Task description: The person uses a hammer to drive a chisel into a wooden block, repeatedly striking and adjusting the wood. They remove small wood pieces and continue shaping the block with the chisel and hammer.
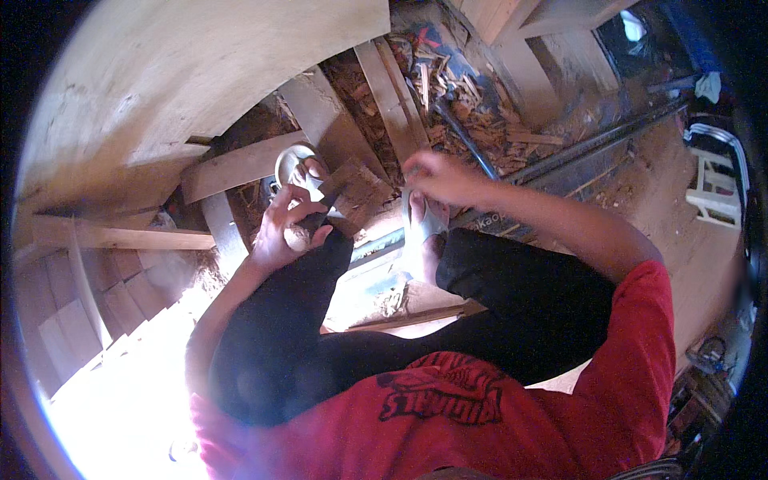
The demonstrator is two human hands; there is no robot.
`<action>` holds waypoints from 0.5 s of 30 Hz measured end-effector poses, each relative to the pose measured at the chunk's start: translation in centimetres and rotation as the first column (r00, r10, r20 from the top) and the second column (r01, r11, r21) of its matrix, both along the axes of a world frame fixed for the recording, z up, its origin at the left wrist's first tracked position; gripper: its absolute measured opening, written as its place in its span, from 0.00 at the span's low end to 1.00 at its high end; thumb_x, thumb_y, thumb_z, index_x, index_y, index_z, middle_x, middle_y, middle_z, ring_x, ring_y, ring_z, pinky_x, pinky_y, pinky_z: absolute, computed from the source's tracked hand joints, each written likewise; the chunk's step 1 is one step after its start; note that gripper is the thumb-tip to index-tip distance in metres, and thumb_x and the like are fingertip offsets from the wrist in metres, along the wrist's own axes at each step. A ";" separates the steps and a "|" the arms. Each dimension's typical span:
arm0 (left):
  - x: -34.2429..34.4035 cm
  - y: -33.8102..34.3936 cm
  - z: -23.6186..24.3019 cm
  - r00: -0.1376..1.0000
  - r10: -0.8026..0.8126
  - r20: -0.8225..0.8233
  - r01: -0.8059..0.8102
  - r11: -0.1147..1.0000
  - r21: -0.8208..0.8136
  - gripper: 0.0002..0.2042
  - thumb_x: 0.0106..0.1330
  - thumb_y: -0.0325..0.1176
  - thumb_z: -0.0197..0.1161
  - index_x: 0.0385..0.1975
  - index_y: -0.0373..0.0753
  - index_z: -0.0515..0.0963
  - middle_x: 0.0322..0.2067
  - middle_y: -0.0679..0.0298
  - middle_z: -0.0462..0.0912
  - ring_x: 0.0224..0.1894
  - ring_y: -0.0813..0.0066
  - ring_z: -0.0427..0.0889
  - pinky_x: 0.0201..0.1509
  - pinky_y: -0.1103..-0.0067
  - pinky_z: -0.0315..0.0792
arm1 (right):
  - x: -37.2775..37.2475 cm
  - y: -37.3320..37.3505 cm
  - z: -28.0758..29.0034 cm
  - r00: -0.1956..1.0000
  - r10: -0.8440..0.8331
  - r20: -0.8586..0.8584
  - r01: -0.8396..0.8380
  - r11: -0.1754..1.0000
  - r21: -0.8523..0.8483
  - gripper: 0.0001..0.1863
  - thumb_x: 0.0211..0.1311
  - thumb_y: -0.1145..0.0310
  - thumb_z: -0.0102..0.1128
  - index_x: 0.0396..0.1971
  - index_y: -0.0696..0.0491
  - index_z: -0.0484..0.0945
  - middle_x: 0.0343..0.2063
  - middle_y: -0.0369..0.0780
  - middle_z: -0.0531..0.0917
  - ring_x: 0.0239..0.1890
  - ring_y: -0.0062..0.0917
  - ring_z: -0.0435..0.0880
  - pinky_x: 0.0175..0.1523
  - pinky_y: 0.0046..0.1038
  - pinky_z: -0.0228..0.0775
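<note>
Between the seated person's feet, the left hand (276,228) holds a pale-handled tool (298,238) beside a brown wood piece (364,192).
Left fingers curl around the handle, whose dark part points toward 2 o'clock; contact with the wood is unclear. The right hand (444,178), toward 1 o'clock, has bent fingers; I cannot tell whether they pinch anything. The feet flank the wood, perhaps to steady it. The pale panel (208,80) at 11 o'clock and beam (128,238) at 9 limit leftward swings; a long metal bar (592,148) edges the 2 o'clock side, probably leaving the right elbow more room.
</note>
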State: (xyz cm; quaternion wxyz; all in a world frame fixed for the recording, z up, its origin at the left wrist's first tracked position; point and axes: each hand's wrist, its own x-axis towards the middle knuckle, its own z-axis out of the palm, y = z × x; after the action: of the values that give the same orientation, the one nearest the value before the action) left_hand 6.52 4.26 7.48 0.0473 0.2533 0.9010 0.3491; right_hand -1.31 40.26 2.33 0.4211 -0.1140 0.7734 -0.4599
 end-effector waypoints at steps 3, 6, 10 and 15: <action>-0.1 0.0 0.3 1.000 -0.008 -0.019 0.008 1.000 0.007 0.21 0.55 0.37 0.80 0.48 0.40 0.86 0.43 0.55 0.80 0.45 0.54 0.85 0.49 0.61 0.82 | 3.8 -7.7 4.2 0.713 -0.016 0.701 0.121 0.987 -0.101 0.40 0.73 0.34 0.54 0.68 0.54 0.71 0.55 0.48 0.84 0.55 0.36 0.84 0.60 0.42 0.75; -0.4 0.1 0.7 0.996 -0.062 -0.071 0.065 0.997 0.042 0.27 0.52 0.36 0.81 0.54 0.40 0.83 0.43 0.54 0.80 0.46 0.53 0.86 0.49 0.60 0.81 | 7.0 -14.7 6.5 0.524 -0.192 0.830 0.394 0.918 -0.036 0.44 0.69 0.28 0.55 0.66 0.52 0.71 0.53 0.47 0.84 0.55 0.36 0.82 0.61 0.46 0.72; 0.6 -2.2 1.6 0.994 -0.094 0.055 0.090 0.994 0.066 0.31 0.50 0.28 0.76 0.60 0.36 0.80 0.56 0.50 0.83 0.57 0.50 0.85 0.65 0.62 0.77 | 9.2 -19.4 6.4 0.408 -0.319 0.856 0.785 0.601 -0.150 0.29 0.72 0.42 0.59 0.57 0.52 0.75 0.47 0.42 0.83 0.54 0.34 0.83 0.61 0.45 0.74; -1.0 -7.4 -0.5 0.764 0.077 0.641 -0.391 0.845 0.364 0.22 0.72 0.32 0.65 0.63 0.30 0.77 0.51 0.55 0.88 0.53 0.67 0.87 0.61 0.69 0.78 | 10.9 -20.2 4.7 0.395 -0.383 0.835 0.781 0.619 -0.085 0.09 0.69 0.68 0.61 0.45 0.54 0.75 0.37 0.39 0.83 0.34 0.30 0.86 0.50 0.39 0.87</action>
State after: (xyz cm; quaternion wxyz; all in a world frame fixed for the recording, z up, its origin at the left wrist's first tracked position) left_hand 5.52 -3.10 7.02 0.2224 0.0137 0.7480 0.6252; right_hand 9.59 20.09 7.00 0.4610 0.2786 0.3756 -0.7541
